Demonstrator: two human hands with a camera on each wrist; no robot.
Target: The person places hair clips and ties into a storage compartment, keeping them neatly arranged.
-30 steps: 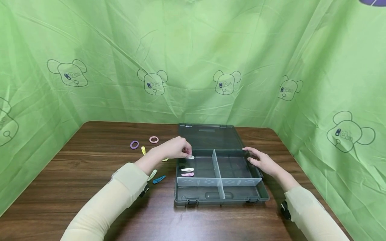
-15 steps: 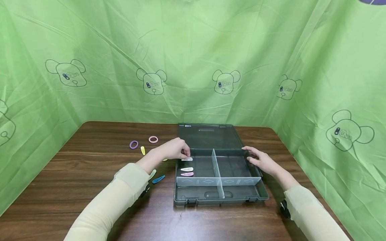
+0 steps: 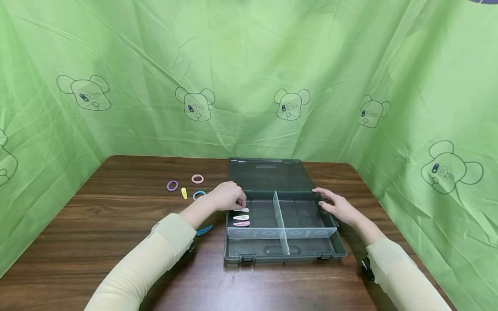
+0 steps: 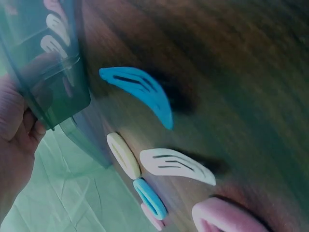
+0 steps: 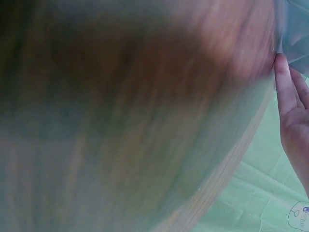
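Note:
My left hand reaches into the back left compartment of a dark see-through divided box, its fingers pinching a white hair clip. In front of that clip, a second white hair clip and a pink hair clip lie in a row. Through the box wall the left wrist view also shows pale clips by the fingertips. My right hand rests on the box's right edge near the hinge, its fingers fairly straight; the right wrist view shows only part of this hand.
Left of the box lie a blue hair clip, a yellow hair clip, and purple, pink and blue hair ties. The left wrist view adds a pale clip and a yellow hair tie. The box lid lies back.
My left hand has moved slightly toward me with the white hair clip, closer to the other two clips. The right hand stays at the box edge.

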